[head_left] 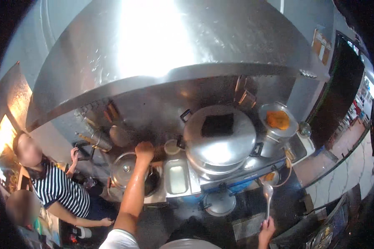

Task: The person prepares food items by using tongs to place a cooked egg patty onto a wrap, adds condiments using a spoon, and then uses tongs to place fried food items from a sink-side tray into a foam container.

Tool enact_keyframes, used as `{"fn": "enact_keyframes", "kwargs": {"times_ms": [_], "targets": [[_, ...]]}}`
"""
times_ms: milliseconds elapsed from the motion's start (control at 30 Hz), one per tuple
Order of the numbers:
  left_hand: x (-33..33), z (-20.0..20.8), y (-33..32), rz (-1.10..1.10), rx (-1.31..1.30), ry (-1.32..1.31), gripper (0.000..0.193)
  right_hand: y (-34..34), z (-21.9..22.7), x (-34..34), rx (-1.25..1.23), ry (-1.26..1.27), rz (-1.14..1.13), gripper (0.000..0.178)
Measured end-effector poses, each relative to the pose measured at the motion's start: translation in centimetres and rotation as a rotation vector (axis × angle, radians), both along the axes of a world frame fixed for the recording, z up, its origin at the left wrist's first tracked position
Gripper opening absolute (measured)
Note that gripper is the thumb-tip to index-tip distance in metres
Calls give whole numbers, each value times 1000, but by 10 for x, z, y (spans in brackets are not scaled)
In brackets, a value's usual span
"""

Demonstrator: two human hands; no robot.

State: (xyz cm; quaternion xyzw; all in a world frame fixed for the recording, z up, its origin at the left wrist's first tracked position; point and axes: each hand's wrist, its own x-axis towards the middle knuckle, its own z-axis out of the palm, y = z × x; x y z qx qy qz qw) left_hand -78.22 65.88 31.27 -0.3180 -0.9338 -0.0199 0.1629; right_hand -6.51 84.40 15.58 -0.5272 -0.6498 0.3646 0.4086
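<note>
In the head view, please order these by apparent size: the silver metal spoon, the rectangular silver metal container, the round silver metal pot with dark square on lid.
Largest: round silver metal pot
Middle: rectangular silver metal container
Smallest: silver metal spoon, in the right hand

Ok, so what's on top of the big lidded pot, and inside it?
A black rectangular piece, perhaps cloth, lies on the domed lid. The lid hides whatever is inside the big pot.
</note>
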Motion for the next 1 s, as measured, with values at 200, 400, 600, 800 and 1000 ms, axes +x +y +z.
{"fn": "enact_keyframes", "kwargs": {"times_ms": [200, 400, 600, 800, 1000], "targets": [[-37, -44, 53, -62, 108, -132, 24, 30, 89, -80, 106, -124, 69, 40], [-17, 34, 108, -586, 760, -654, 39, 54, 64, -73, 328, -259, -64, 47], [88, 103, 235, -1124, 396, -341, 42, 94, 97, -102, -333, 507, 12, 39], [161, 186, 274, -707, 231, -367, 43, 127, 152, -117, -86, 415, -32, 31], [88, 139, 324, -976, 169, -442, 38, 176, 184, -126, -22, 335, 151, 28]]}}
